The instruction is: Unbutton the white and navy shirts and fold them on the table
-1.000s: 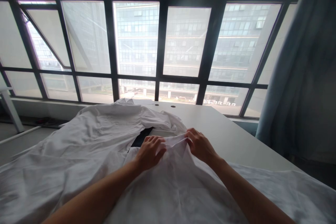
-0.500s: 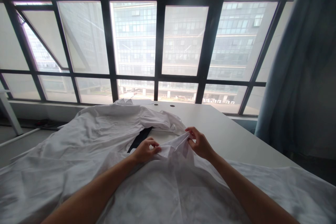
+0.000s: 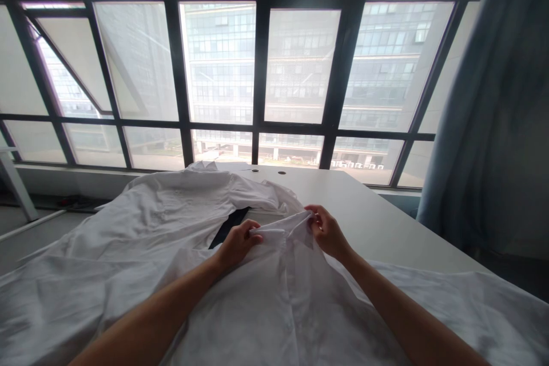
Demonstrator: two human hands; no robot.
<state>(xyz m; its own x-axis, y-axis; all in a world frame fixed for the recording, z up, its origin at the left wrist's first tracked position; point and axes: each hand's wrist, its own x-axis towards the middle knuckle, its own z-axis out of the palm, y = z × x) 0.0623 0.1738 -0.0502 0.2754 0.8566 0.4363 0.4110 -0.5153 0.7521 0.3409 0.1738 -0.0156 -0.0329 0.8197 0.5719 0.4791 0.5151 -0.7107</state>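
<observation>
A white collared shirt (image 3: 283,297) lies spread in front of me, its button placket running down the middle towards me. My left hand (image 3: 240,243) pinches the left side of its collar between thumb and fingers. On the other side, my right hand (image 3: 326,231) grips the right collar edge. The collar is stretched between both hands and slightly raised. A second white garment (image 3: 180,200) lies rumpled beyond and to the left. Between the two, a dark flat piece (image 3: 229,227) shows, partly covered by cloth.
The white table (image 3: 364,211) extends to the right and back, with two dark round holes near its far edge. A large black-framed window (image 3: 259,68) stands behind it. A blue-grey curtain (image 3: 480,126) hangs at the right. Part of a white table leg (image 3: 17,186) shows at the left.
The collar has been pulled straighter and flatter between my hands. My right fingers have shifted slightly on its edge, and the shirt front below looks smoother.
</observation>
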